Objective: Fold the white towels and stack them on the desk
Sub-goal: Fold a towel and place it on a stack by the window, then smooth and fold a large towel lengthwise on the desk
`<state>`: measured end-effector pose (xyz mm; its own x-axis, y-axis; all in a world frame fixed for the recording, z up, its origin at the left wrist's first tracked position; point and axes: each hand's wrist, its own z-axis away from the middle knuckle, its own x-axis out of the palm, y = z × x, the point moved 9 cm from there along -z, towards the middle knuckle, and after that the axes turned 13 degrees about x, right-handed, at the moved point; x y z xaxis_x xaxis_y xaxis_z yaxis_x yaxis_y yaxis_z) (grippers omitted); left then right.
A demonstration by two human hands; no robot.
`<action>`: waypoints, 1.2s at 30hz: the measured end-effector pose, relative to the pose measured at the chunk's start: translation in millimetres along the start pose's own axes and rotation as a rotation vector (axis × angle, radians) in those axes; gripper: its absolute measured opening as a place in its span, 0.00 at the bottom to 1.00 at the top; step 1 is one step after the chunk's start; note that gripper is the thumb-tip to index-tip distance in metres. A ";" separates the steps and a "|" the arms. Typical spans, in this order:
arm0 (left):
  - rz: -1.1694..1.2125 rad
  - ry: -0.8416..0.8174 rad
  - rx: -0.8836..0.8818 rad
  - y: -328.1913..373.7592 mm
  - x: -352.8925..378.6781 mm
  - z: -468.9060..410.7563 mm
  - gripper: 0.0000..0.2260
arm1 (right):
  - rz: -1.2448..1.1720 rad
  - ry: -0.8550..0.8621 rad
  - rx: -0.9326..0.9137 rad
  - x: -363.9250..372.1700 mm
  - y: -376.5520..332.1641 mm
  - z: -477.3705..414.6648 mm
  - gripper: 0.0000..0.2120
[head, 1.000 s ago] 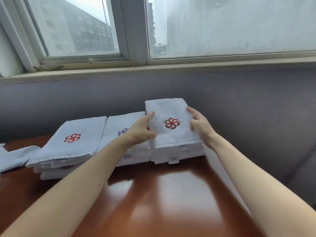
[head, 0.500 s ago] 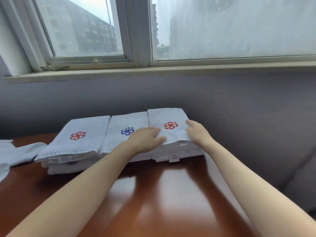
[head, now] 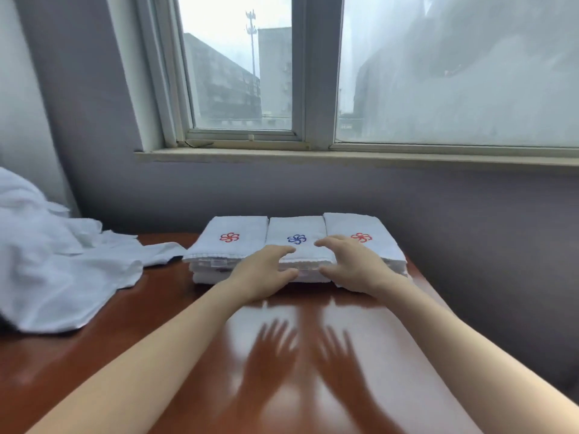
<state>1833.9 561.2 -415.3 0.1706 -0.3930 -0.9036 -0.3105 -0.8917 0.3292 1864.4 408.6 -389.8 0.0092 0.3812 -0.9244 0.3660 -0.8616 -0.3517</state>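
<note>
Between your left hand and your right hand lies the near end of the middle stack of folded white towels, marked with a blue emblem. Both of your hands are open, with the fingers spread and loosely curved and the palms down. The upper fingers reach over the top towel's near edge and the thumbs sit low by the stack's front face. Neither hand grips anything. Motion blur makes it unclear whether the fingertips actually touch the cloth.

The left stack, just beyond and outside your left hand, carries a red emblem. The right stack, partly behind your right hand, carries a matching red emblem. The three stacks stand side by side with their edges touching, at the far end of the table.

Well to the left of your left hand is a loose heap of unfolded towels. One corner of the heap trails toward the left stack. The glossy table surface shows dark shadows of your hands below your wrists.

Beyond the stacks are a grey wall, a sill and a window.
</note>
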 end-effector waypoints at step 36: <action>-0.088 0.154 -0.464 -294.6 -120.2 316.3 0.24 | -0.050 -0.164 -0.418 256.0 -403.3 -1.7 0.11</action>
<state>1609.1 942.1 -490.5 0.3245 -0.3095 -0.8938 0.1546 -0.9149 0.3729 1720.7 854.3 -484.3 -0.1533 0.3319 -0.9308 0.7069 -0.6213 -0.3380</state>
